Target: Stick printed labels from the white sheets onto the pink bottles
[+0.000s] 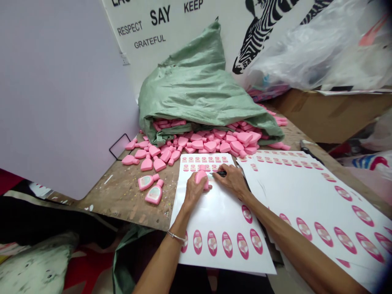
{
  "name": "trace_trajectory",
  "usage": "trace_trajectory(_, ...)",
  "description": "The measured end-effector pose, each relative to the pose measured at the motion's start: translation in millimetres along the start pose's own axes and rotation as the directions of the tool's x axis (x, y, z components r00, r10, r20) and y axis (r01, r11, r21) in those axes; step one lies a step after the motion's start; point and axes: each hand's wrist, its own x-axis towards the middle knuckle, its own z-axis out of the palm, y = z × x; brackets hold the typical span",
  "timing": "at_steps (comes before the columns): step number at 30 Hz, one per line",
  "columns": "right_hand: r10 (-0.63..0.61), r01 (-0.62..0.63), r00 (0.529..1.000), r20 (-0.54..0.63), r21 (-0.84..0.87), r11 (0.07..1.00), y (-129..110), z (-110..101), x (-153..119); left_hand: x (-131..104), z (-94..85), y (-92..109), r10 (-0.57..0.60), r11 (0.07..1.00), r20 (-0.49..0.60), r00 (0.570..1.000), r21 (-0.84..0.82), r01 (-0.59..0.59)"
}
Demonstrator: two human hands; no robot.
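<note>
My left hand (193,190) is closed around a small pink plastic bottle (201,176), which stands neck up over the sticker sheet (211,208). Just to its right, my right hand (233,180) grips a slim black-handled tool (221,174), its thin tip pointing left toward the bottle; whether it is a knife or tweezers I cannot tell. A pale label seems to be near the tip, too small to make out. The sheet carries rows of small stickers at the top and pink oval stickers along its bottom and right. To the left lie two labelled pink bottles (154,194).
A heap of pink bottles (211,146) spills from a green sack (186,94) at the back of the wooden table (122,196). More sticker sheets (294,192) overlap on the right. A cardboard box (321,114) and clear plastic bags (309,53) stand behind them.
</note>
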Motion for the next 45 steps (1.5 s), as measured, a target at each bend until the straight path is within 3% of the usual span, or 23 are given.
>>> trace_trajectory(7,0.079,-0.078,0.997,0.008,0.281,0.957,-3,-17,-3,-4,-1.8,0,0.002,0.992,-0.014,1.000,-0.128,-0.003)
trace_trajectory(13,0.105,-0.156,0.986,0.130,0.493,0.856,-41,-37,-18,-26,0.0,11,-0.060,0.857,0.082,0.995,-0.507,0.093)
trace_trajectory(19,0.041,-0.123,0.986,0.160,0.548,0.828,-68,-44,-26,-40,1.4,23,-0.087,0.839,0.106,0.991,-0.529,0.130)
trace_trajectory(29,0.033,-0.089,0.993,0.113,0.533,0.841,-71,-46,-27,-43,2.1,32,-0.056,0.849,0.178,0.982,-0.510,0.140)
trace_trajectory(33,0.017,-0.057,0.996,0.087,0.475,0.878,-72,-45,-27,-46,0.4,30,0.037,0.891,0.211,0.977,-0.449,0.063)
trace_trajectory(37,-0.020,0.023,1.000,-0.017,0.138,0.990,-69,-45,-26,-50,-1.3,25,0.073,0.907,0.240,0.968,-0.419,0.036)
trace_trajectory(40,-0.018,0.009,0.993,-0.118,-0.074,0.997,-63,-45,-23,-54,-1.5,25,0.050,0.910,0.240,0.969,-0.410,0.055)
trace_trajectory(42,0.023,-0.022,0.992,-0.124,0.014,1.000,-61,-45,-23,-57,-0.4,29,0.039,0.918,0.257,0.966,-0.390,0.067)
trace_trajectory(45,0.061,-0.068,0.998,0.035,0.290,0.955,-66,-43,-25,-62,2.9,36,0.029,0.928,0.305,0.952,-0.361,0.088)
